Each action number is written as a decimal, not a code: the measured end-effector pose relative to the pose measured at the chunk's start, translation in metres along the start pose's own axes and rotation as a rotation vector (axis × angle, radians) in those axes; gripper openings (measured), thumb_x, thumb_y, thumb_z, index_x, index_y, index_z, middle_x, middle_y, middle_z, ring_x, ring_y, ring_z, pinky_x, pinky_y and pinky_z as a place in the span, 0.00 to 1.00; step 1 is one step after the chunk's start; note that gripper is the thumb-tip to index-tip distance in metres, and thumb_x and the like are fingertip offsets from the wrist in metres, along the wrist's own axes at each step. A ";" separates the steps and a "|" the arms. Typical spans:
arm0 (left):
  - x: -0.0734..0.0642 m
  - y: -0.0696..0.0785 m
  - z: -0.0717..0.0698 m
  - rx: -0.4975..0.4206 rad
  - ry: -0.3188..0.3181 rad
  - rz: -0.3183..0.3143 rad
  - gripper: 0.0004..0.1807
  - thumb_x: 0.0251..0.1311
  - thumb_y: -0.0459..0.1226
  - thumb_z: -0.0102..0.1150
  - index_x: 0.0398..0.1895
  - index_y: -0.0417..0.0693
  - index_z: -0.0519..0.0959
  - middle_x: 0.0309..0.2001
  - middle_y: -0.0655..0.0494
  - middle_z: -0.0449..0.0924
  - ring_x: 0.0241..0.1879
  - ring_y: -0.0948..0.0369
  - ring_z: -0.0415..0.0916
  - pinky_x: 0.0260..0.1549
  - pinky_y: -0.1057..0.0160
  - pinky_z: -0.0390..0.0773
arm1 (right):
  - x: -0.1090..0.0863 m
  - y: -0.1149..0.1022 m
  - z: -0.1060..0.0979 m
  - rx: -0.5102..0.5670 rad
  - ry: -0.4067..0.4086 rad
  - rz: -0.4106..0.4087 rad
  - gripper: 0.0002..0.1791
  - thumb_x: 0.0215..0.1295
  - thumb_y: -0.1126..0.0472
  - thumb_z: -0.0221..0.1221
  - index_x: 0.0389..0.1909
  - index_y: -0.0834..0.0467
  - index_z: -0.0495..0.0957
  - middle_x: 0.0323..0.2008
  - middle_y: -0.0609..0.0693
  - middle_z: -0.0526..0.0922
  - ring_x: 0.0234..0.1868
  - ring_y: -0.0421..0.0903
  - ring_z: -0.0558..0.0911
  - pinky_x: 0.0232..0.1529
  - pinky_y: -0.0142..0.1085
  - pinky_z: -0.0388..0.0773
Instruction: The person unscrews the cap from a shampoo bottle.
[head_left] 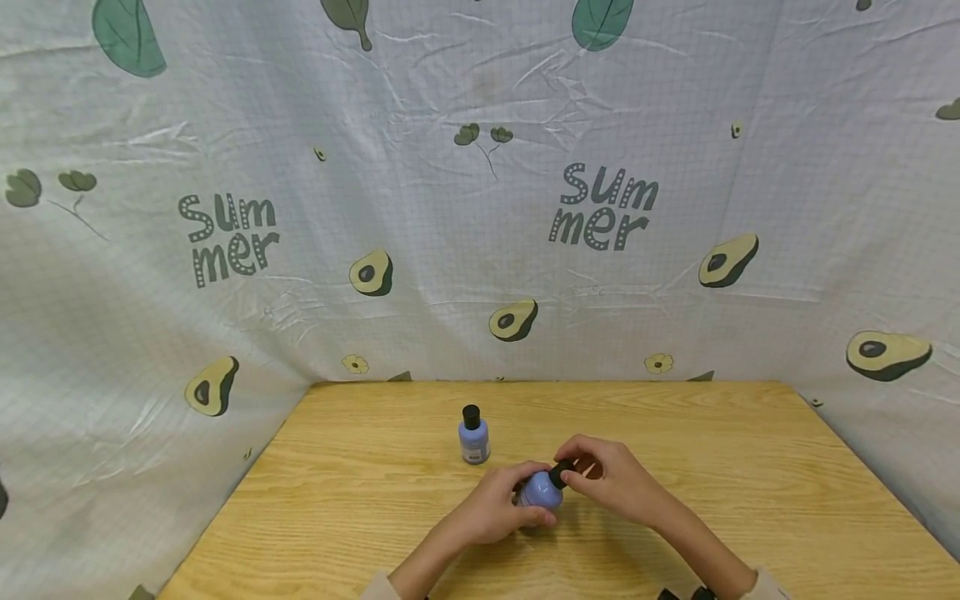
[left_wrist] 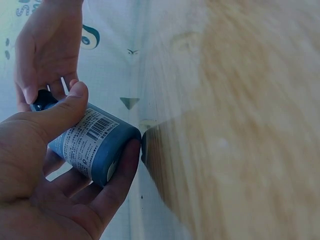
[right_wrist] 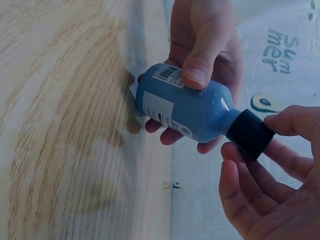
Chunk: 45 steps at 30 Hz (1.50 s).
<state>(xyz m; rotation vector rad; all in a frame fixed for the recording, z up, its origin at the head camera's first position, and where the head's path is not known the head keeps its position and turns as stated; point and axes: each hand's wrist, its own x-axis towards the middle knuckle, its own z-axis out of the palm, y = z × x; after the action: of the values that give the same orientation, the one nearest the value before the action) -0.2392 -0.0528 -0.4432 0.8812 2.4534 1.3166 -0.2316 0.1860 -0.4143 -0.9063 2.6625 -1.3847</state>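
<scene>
Head view, left hand [head_left: 497, 505]: curled round tilted bottle [head_left: 542, 492]
Right hand [head_left: 611, 477]: pinches black cap [right_wrist: 249, 133]
Bottle: might slip if grip slackens

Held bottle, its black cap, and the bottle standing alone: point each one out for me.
Held bottle [right_wrist: 194, 111]: right wrist view, on its blue body.
Black cap [right_wrist: 250, 134]: right wrist view, on its side.
Standing bottle [head_left: 473, 435]: head view, on its blue body.

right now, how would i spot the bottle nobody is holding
On the wooden table, toward the back, stands a periwinkle bottle with a black cap. It stands upright, untouched, unlike the similar bottle tilted in the left grip.
</scene>
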 end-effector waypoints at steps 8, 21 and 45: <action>0.000 0.000 0.000 -0.015 -0.003 0.002 0.29 0.60 0.42 0.74 0.65 0.51 0.79 0.54 0.55 0.86 0.46 0.71 0.80 0.44 0.70 0.79 | 0.000 -0.001 0.002 0.001 0.038 0.049 0.14 0.75 0.50 0.62 0.50 0.56 0.82 0.41 0.49 0.86 0.36 0.39 0.83 0.36 0.32 0.81; -0.002 0.002 0.000 -0.012 -0.002 -0.010 0.30 0.60 0.42 0.74 0.66 0.51 0.78 0.55 0.53 0.85 0.47 0.70 0.80 0.44 0.69 0.79 | 0.000 0.000 0.001 -0.013 0.028 0.020 0.12 0.73 0.52 0.63 0.51 0.54 0.82 0.46 0.50 0.86 0.41 0.35 0.83 0.39 0.32 0.82; -0.001 0.000 0.003 -0.026 -0.001 -0.001 0.30 0.60 0.42 0.75 0.66 0.52 0.78 0.55 0.54 0.86 0.48 0.70 0.81 0.45 0.69 0.79 | -0.002 0.000 0.001 0.014 0.040 0.031 0.10 0.75 0.53 0.62 0.50 0.54 0.83 0.45 0.49 0.86 0.42 0.36 0.83 0.40 0.32 0.82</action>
<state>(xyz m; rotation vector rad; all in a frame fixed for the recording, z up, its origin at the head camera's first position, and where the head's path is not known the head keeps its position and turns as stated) -0.2372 -0.0514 -0.4446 0.8748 2.4301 1.3439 -0.2295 0.1858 -0.4153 -0.8411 2.6804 -1.4281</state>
